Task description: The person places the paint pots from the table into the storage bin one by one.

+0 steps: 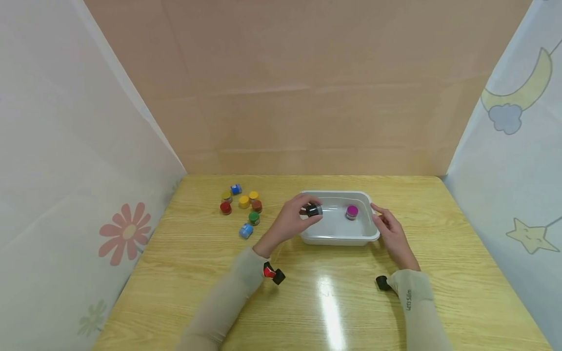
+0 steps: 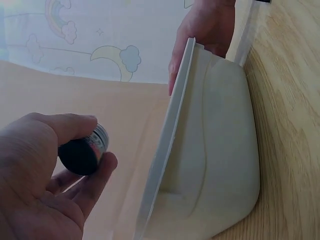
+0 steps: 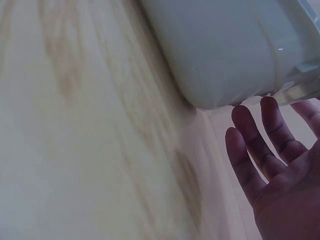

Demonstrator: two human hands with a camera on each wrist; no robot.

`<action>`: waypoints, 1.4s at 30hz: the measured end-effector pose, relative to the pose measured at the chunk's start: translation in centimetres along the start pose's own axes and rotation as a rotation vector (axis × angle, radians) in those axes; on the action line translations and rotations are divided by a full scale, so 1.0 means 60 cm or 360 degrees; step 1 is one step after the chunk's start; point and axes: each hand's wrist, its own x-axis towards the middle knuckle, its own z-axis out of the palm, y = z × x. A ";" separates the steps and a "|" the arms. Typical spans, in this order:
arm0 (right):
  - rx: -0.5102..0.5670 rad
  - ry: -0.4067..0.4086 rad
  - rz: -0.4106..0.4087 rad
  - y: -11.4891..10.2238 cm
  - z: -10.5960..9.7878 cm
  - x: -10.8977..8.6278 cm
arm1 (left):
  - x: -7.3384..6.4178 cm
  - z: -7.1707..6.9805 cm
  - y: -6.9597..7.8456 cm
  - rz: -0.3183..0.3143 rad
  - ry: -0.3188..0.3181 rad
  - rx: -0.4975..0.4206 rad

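My left hand [image 1: 295, 218] pinches a small black-lidded jar [image 1: 313, 210] between thumb and fingers, over the left end of a white plastic tub [image 1: 335, 241]. In the left wrist view the jar [image 2: 85, 150] is tilted, apart from the tub's rim [image 2: 167, 145]. A jar with a magenta lid [image 1: 352, 211] stands inside the tub toward its right. At the tub's right end, my right hand [image 1: 392, 235] touches the rim with its fingers fairly straight; the right wrist view shows fingers [image 3: 255, 140] spread by the tub's outer wall [image 3: 225, 55].
Left of the tub, several small jars sit on the wooden table [image 1: 193, 253]: red [image 1: 226, 208], green [image 1: 254, 217], brown [image 1: 257, 206], yellow [image 1: 244, 201] and blue ones, with a light blue jar [image 1: 246, 230] lying nearest. Papered walls stand behind and at both sides.
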 end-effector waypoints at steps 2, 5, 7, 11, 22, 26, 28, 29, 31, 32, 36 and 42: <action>0.0002 0.0000 0.0011 -0.001 0.000 0.000 | 0.009 0.009 -0.003 0.0013 -0.0019 0.0013; 0.0015 0.0003 0.0014 0.000 0.000 0.001 | 0.022 0.022 -0.004 0.0012 -0.0053 0.0032; 0.0013 0.0001 0.0008 0.001 0.000 0.001 | 0.030 0.029 -0.005 0.0022 -0.0077 0.0033; 0.0005 -0.0006 -0.0020 0.002 -0.001 0.002 | 0.045 0.043 -0.004 0.0062 -0.0106 0.0052; 0.0002 -0.0007 -0.0030 0.004 -0.001 0.003 | 0.083 0.075 0.002 0.0023 -0.0123 0.0264; 0.0001 -0.0004 -0.0028 0.005 -0.003 0.003 | 0.096 0.085 0.008 0.0016 -0.0121 0.0290; -0.0004 -0.0005 -0.0016 0.006 -0.004 0.003 | 0.101 0.090 0.009 0.0012 -0.0124 0.0277; -0.0010 -0.0003 -0.0012 0.006 -0.004 0.003 | 0.103 0.092 0.010 0.0007 -0.0130 0.0272; -0.0019 -0.0006 -0.0009 0.007 -0.004 0.003 | 0.108 0.097 0.011 0.0005 -0.0142 0.0252; -0.0024 -0.0010 -0.0011 0.007 -0.004 0.003 | 0.111 0.099 0.011 0.0004 -0.0148 0.0240; -0.0011 -0.0006 -0.0017 0.008 -0.003 0.005 | 0.119 0.107 0.014 -0.0012 -0.0159 0.0216; -0.0008 -0.0017 -0.0043 0.003 -0.004 0.003 | 0.129 0.120 0.020 -0.0051 -0.0187 0.0198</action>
